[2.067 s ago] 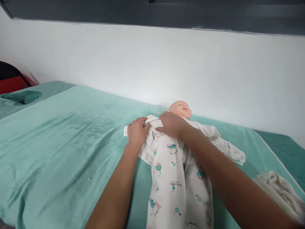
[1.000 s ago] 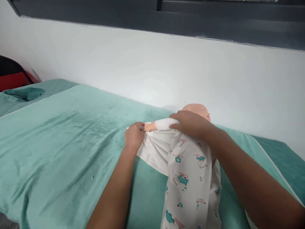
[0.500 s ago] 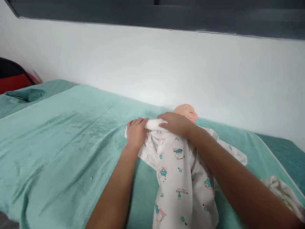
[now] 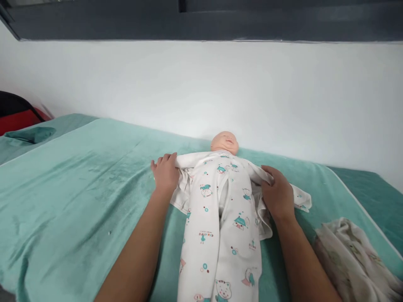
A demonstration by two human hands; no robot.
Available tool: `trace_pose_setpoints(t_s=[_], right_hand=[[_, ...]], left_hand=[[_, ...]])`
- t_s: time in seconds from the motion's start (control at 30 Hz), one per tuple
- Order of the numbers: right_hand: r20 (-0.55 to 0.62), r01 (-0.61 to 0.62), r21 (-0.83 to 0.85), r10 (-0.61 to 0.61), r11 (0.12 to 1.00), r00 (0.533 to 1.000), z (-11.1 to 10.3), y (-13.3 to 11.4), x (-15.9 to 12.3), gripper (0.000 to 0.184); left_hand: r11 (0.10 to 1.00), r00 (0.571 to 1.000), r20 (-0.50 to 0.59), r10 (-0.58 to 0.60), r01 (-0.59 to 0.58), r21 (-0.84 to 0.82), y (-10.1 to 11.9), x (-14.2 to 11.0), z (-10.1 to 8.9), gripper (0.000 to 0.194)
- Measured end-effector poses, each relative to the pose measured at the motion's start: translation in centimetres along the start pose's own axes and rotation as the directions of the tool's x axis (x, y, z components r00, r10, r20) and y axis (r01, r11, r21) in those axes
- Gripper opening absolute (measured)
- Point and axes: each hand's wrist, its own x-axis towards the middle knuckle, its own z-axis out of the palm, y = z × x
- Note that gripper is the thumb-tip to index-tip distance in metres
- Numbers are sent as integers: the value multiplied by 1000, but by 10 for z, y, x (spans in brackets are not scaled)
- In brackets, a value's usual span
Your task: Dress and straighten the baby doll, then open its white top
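Note:
A baby doll [image 4: 225,141] lies face up, its head against the wall side. Over its body is a white printed baby garment [image 4: 204,218] with two long legs stretching toward me. My left hand [image 4: 166,173] is closed around the plain white upper edge at the left. At the right, my right hand [image 4: 278,193] pinches the opposite upper edge between thumb and fingers. Under the garment, more white cloth shows on both sides, with a printed sleeve [image 4: 302,199] sticking out beyond my right hand. The doll's arms and legs are hidden.
Green plush cloth [image 4: 78,184] covers the bed, with some creases. A crumpled pale cloth [image 4: 349,256] lies at the lower right. A black and red bag [image 4: 19,111] stands at the far left. Behind is a white wall [image 4: 189,88] below a dark frame.
My right hand has moved from near the doll's head to the garment's right edge, spreading the upper part out. My left hand still holds the left edge. The view has shifted somewhat.

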Motion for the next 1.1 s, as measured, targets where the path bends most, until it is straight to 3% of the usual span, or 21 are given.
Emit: trace_pose_setpoints(t_s=[0.1,0.2,0.33,0.43,0.5,0.57,0.67,0.73,0.87,1.1], right_hand=[[-25,-80,54,82,995,996,-1,-2,6,53],[13,-115,8,114,993,993,-3,-5,6,52],[62,-146,-91,152,985,986,-5,-9,5,47],[85,-159,-141,172,977,981,-6,-11,5,45],[89,-165,-150,179,975,980,-6,-11,6,44],[90,-169,-152,183,974,979,-5,-11,6,43],[94,-167,-168,184,972,978,-5,-10,7,40],[110,-151,-187,174,971,979,-6,-10,8,40],[148,-127,-233,164,964,975,-7,-12,9,39],[159,-194,-156,219,968,963,-13,-10,13,40]], left_hand=[[989,993,0,119,-119,83,9,-9,-9,65],[954,957,-25,290,-287,85,25,-23,-25,61],[845,868,-34,495,-490,-216,48,-40,-46,51],[734,797,12,604,-551,-397,72,-42,-58,47],[701,740,53,670,-608,-373,96,-37,-64,44],[666,654,150,741,-689,-286,127,-30,-70,42],[593,487,422,765,-789,-163,177,-21,-70,37],[573,432,548,716,-813,-108,204,-18,-65,27],[562,400,616,678,-822,-85,234,-16,-46,22],[610,471,643,604,-792,7,247,-13,-29,32]])
